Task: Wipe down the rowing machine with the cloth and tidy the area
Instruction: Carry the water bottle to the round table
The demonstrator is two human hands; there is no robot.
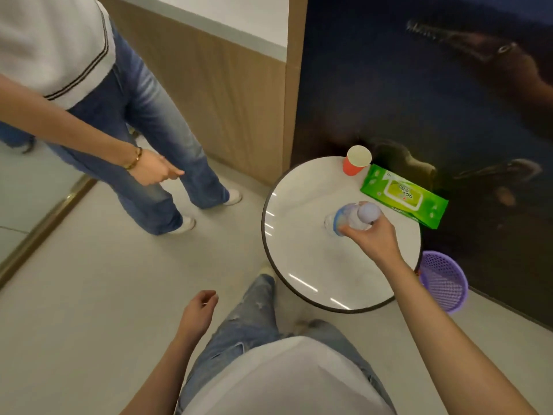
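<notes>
My right hand (375, 238) grips a clear plastic water bottle (351, 218) with a pale cap, holding it just above or on the round white side table (302, 259). My left hand (199, 313) hangs near my thigh with loosely curled fingers and holds nothing. A green pack of wet wipes (404, 194) lies at the table's far right edge, and a red paper cup (356, 160) stands upright behind it. Neither a rowing machine nor a cloth is in view.
A purple mesh basket (444, 281) stands on the floor right of the table. Another person in jeans (143, 124) stands to the left, a hand pointing down. A mirror with a gold frame (45, 223) lines the far left; a dark wall mural (419, 85) is behind the table.
</notes>
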